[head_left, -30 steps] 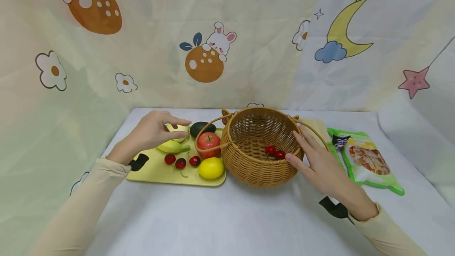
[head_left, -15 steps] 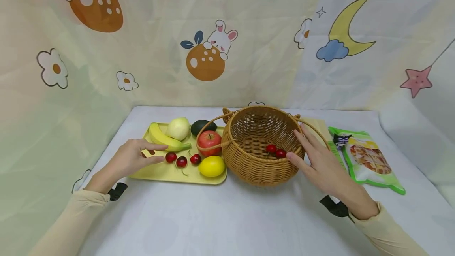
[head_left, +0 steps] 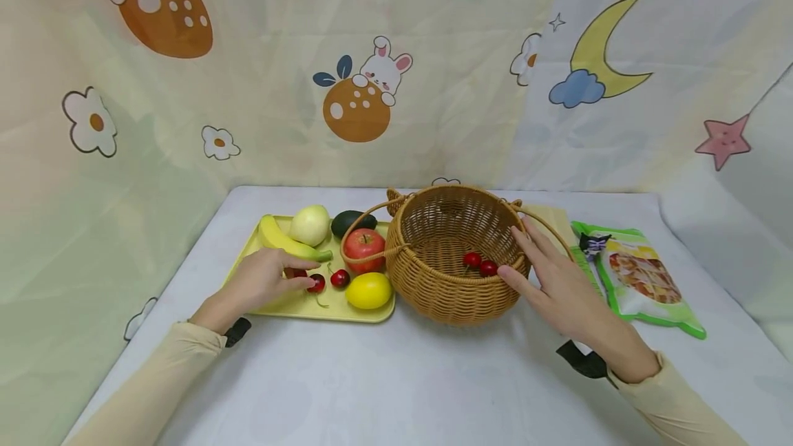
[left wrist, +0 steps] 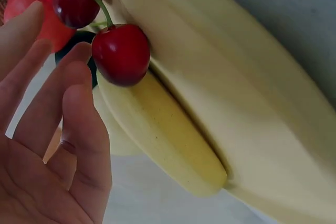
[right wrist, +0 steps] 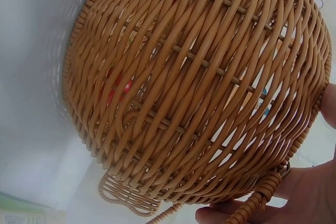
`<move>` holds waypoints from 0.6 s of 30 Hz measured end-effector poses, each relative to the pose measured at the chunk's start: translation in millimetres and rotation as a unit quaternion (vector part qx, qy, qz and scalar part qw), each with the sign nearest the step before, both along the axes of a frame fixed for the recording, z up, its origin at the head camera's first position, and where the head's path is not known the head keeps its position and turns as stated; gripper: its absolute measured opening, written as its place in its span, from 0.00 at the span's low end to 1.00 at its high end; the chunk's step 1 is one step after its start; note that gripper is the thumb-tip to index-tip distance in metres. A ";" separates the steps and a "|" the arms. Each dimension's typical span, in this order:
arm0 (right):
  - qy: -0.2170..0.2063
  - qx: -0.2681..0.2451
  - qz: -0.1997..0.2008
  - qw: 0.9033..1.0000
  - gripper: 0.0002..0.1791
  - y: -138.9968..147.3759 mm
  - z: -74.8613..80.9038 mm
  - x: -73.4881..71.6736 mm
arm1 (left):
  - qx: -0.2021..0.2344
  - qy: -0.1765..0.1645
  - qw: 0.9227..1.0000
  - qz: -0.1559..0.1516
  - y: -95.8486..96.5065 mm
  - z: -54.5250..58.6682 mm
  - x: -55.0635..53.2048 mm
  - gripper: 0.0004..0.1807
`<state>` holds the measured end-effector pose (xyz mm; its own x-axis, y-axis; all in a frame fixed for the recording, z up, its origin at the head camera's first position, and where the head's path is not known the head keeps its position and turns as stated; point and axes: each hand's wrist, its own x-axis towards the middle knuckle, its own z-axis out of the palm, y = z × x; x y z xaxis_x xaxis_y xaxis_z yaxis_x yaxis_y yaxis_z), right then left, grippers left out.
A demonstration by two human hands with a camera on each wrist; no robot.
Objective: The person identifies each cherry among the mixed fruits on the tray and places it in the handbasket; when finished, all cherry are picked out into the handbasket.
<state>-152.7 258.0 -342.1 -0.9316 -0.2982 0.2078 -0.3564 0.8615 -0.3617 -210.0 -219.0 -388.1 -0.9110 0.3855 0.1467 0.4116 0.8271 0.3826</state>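
On the yellow tray [head_left: 279, 308], my left hand [head_left: 260, 282] reaches in among the cherries, its fingertips right by one cherry [left wrist: 121, 54] with a green stem. The thumb tip overlaps a second cherry [head_left: 316, 284] in the head view, and a third cherry [head_left: 339, 279] lies just to the right. Behind the hand is a banana [head_left: 288, 241]. My right hand [head_left: 560, 288] rests on the right side of a wicker basket [head_left: 452, 298], fingers extended along its rim beside the handle [right wrist: 257, 199]. Two cherries [head_left: 480, 265] lie inside the basket.
The tray also carries a round pale fruit [head_left: 310, 225], a dark green avocado [head_left: 354, 224], a red apple [head_left: 363, 248] behind the basket's left handle, and a yellow lemon [head_left: 368, 291]. Right of the basket lies a green and white food packet [head_left: 644, 281].
My left hand drew back from above the banana toward the tray's left front, then moved right to the cherries. My right hand stays on the basket.
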 end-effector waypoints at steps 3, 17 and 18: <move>-0.001 0.001 0.001 1.000 0.43 -0.3 0.7 0.2 | -0.017 -0.014 1.000 0.004 4.9 -1.1 -1.6 0.18; 0.001 0.004 -0.001 1.000 0.43 -1.1 0.7 0.9 | -0.021 -0.017 1.000 -0.003 7.8 -9.5 -4.7 0.18; 0.001 0.003 -0.001 1.000 0.43 -1.3 0.0 0.6 | -0.021 -0.016 1.000 -0.003 7.7 -9.7 -4.6 0.17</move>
<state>-152.0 256.7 -342.0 -0.9317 -0.2977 0.2082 -0.3556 0.8643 -0.3558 -214.6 -211.3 -397.8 -0.9129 0.3956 0.1008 0.4041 0.8405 0.3609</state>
